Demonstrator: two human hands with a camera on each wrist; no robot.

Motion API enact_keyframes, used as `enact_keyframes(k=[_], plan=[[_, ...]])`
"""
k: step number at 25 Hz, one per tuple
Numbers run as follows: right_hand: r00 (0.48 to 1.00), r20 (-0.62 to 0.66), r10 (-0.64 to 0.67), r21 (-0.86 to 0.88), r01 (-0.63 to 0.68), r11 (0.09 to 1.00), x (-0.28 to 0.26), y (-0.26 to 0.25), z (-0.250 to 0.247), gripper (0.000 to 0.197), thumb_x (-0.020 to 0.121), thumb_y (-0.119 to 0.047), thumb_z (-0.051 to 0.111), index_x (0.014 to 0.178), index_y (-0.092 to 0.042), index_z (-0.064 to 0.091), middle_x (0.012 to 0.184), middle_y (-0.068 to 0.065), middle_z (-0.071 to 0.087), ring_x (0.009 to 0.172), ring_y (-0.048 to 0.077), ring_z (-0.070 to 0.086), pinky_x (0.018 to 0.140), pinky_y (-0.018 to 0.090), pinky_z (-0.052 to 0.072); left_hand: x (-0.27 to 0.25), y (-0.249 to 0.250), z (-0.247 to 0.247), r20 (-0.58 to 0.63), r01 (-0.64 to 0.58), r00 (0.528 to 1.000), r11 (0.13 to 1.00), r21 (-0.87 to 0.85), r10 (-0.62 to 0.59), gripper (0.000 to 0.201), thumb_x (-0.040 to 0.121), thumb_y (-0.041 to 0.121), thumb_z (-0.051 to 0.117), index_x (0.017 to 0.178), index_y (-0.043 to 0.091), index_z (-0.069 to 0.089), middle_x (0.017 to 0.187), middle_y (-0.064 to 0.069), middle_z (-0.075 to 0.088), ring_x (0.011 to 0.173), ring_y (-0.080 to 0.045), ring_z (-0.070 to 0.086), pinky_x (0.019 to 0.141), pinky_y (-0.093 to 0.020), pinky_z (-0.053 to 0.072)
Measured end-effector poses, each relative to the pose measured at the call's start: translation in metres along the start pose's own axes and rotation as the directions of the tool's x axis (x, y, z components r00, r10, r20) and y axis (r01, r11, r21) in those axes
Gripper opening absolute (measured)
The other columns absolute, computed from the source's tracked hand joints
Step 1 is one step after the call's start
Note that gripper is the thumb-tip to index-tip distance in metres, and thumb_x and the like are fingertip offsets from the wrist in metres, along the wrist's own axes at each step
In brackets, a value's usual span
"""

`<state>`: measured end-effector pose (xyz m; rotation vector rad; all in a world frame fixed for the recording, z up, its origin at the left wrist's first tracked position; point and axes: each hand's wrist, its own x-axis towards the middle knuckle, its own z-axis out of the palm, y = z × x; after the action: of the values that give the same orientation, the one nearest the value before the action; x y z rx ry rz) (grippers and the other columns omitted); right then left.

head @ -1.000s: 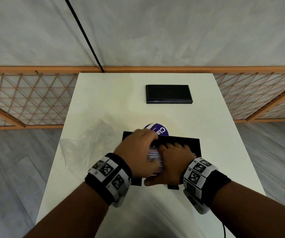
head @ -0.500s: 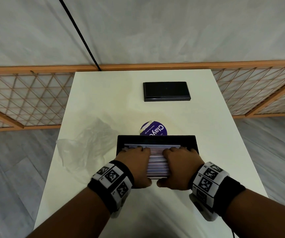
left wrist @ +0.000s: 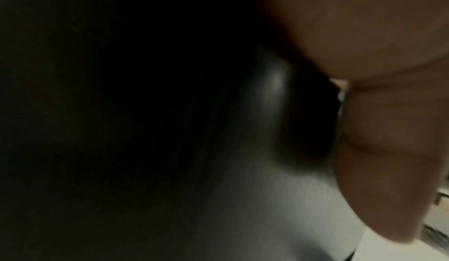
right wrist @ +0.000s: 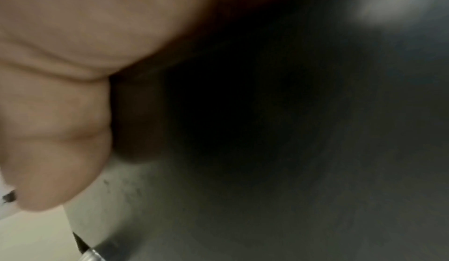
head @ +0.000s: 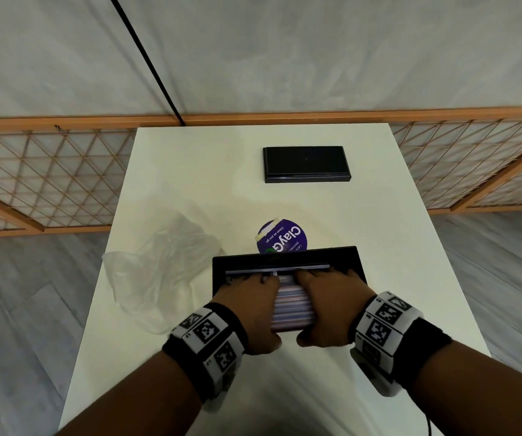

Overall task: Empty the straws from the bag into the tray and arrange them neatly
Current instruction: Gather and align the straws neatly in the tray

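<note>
Both hands lie palm-down on the straws (head: 291,305) in the black tray (head: 332,256), fingers extended toward its far wall. The left hand (head: 250,306) covers the left part of the straws, the right hand (head: 332,306) the right part; a pale striped band shows between them. A crumpled clear bag (head: 159,272) lies left of the tray, a purple round lid (head: 282,236) just behind it, a black box (head: 306,164) farther back on the white table (head: 190,184). Both wrist views are dark and blurred, showing only skin.

Black tray (head: 332,254) under the hands; pink, white and purple striped straws (head: 291,305) between them; clear bag (head: 159,272); purple sticker (head: 281,236); cream table (head: 190,184).
</note>
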<state>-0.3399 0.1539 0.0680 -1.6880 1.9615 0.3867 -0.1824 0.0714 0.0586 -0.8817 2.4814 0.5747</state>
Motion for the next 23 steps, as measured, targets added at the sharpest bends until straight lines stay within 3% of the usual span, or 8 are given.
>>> enact_keyframes(k=[2,7,12,17,20,23], plan=[[1.0,0.001,-0.007,0.014,0.007,1.0,-0.001,0.001,-0.001,0.084,0.056,-0.068,0.071,0.129,-0.035,0.044,0.128,-0.012,0.057,0.121,0.02,0.052,0.108,0.042,0.033,0.0,-0.001,-0.002,-0.053,-0.006,0.999,1.0,0.0,0.006,0.084,0.067,0.053,0.077,0.135,0.027,0.034,0.134,0.002,0.044,0.124,-0.021,0.047,0.104,-0.042,0.045],[1.0,0.017,0.002,-0.007,-0.001,1.0,-0.001,-0.002,0.003,0.077,0.06,-0.065,0.069,0.126,-0.034,0.047,0.126,-0.012,0.058,0.12,0.018,0.054,0.109,0.044,0.031,0.002,0.002,0.004,0.013,0.014,1.0,1.0,0.027,-0.014,0.081,0.071,0.055,0.074,0.139,0.028,0.038,0.132,0.005,0.056,0.119,-0.02,0.057,0.103,-0.038,0.047],[1.0,0.02,0.017,-0.013,-0.016,1.0,-0.002,-0.003,0.003,0.079,0.06,-0.065,0.069,0.129,-0.034,0.047,0.128,-0.011,0.056,0.121,0.02,0.052,0.108,0.045,0.033,0.0,0.004,0.006,-0.015,0.021,1.0,0.999,0.046,-0.02,0.079,0.073,0.053,0.073,0.139,0.026,0.041,0.137,-0.001,0.043,0.128,-0.024,0.046,0.109,-0.043,0.042],[0.998,0.059,0.007,-0.04,-0.005,0.999,0.0,-0.005,0.002,0.083,0.058,-0.069,0.068,0.13,-0.033,0.047,0.135,-0.007,0.051,0.122,0.021,0.053,0.11,0.049,0.031,-0.003,0.007,0.0,-0.034,0.018,0.999,0.998,0.061,-0.016,0.073,0.075,0.049,0.072,0.136,0.025,0.041,0.136,0.001,0.049,0.126,-0.023,0.05,0.109,-0.044,0.041],[0.998,0.063,0.013,-0.053,-0.009,0.999,0.0,-0.005,-0.002,0.082,0.058,-0.069,0.07,0.129,-0.034,0.049,0.129,-0.005,0.05,0.12,0.023,0.051,0.107,0.049,0.035,-0.006,0.013,-0.001,-0.048,0.011,0.999,0.997,0.076,-0.007,0.073,0.076,0.05,0.073,0.136,0.025,0.04,0.136,0.001,0.048,0.127,-0.024,0.048,0.11,-0.046,0.039],[0.997,0.081,-0.004,-0.077,0.01,0.997,0.0,-0.007,-0.006,0.075,0.061,-0.066,0.072,0.125,-0.032,0.051,0.122,-0.009,0.058,0.115,0.02,0.056,0.105,0.046,0.035,-0.007,0.018,0.005,-0.001,0.04,0.999,0.995,0.088,-0.04,0.074,0.081,0.047,0.069,0.142,0.023,0.034,0.142,-0.002,0.044,0.132,-0.026,0.044,0.113,-0.049,0.035]])
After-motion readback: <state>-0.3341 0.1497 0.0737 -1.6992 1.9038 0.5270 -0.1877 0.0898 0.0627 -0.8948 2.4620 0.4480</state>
